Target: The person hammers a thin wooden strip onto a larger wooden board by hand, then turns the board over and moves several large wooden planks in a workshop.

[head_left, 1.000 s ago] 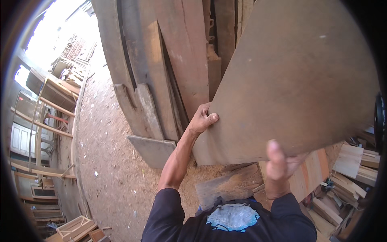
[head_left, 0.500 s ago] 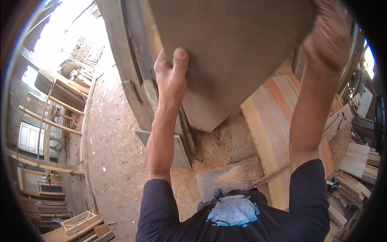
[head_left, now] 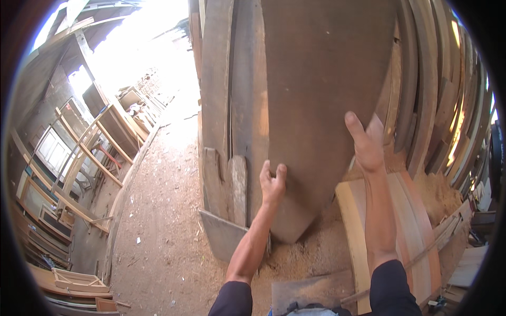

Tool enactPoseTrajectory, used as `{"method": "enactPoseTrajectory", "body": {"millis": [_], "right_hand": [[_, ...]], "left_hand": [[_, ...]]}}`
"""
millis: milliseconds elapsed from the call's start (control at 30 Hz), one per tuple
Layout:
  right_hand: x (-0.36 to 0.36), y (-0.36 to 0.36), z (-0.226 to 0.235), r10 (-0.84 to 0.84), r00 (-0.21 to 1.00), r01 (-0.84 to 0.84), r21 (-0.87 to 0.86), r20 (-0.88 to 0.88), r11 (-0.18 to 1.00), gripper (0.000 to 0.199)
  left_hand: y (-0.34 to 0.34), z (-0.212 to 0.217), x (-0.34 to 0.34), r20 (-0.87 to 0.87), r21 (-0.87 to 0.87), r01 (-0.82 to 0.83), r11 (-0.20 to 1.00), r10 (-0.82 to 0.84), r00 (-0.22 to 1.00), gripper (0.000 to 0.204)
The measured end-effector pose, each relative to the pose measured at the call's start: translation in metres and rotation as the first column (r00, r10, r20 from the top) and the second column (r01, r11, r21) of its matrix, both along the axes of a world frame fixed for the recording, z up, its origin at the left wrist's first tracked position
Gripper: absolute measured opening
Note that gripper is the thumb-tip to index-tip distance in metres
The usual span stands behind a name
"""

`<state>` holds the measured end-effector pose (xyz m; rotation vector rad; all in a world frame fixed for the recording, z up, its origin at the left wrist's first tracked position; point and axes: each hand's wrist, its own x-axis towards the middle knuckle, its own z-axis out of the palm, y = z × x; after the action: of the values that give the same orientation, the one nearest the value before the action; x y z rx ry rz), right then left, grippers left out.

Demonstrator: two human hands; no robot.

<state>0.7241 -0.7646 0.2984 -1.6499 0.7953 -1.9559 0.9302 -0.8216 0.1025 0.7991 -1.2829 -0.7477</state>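
A large dark brown wooden board stands upright in front of me, its lower corner pointing down near the sawdust-covered ground. My left hand grips its left edge low down, thumb on the near face and the other fingers hidden behind. Higher up, my right hand holds the right edge, thumb likewise on the face and fingers mostly out of sight. Behind the board and to its left stand long upright planks. Two short worn boards stand at their foot, beside my left hand.
A striped panel of light and reddish wood lies under my right forearm. Flat on the ground near me is a dusty board. Leaning planks crowd the right side. Wooden frames stand along the left wall.
My view has tilted up, showing more of the board and planks. My right hand has moved lower along the board's right edge, while the left hand keeps hold of the left edge.
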Motion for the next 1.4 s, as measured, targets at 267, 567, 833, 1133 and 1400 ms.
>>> {"method": "enactPoseTrajectory", "body": {"millis": [267,567,833,1133,1400], "right_hand": [[-0.002,-0.06,-0.003,-0.123,0.99,0.126,0.047,-0.069,0.991,0.069],[0.036,-0.163,-0.039,-0.451,0.375,0.804,0.042,-0.81,0.593,0.081],[0.047,-0.148,-0.146,-0.11,0.122,0.627,-0.009,-0.986,0.779,0.071],[0.053,-0.071,-0.221,0.292,0.474,0.417,0.504,-0.831,0.756,0.063],[-0.066,0.134,-0.383,0.296,0.703,0.527,0.753,-0.647,0.395,0.038]], "left_hand": [[-0.019,0.021,-0.01,-0.14,0.055,0.028,0.998,-0.02,0.99,0.058],[-0.087,-0.012,0.006,0.612,-0.076,-0.598,0.798,0.51,0.604,0.09],[-0.083,-0.105,-0.01,0.886,0.194,-0.129,0.972,-0.117,0.448,0.094],[-0.071,-0.183,0.007,0.943,0.193,-0.104,0.976,-0.155,0.295,0.101],[-0.028,-0.208,0.012,0.832,0.357,-0.141,0.923,-0.246,0.497,0.092]]}}
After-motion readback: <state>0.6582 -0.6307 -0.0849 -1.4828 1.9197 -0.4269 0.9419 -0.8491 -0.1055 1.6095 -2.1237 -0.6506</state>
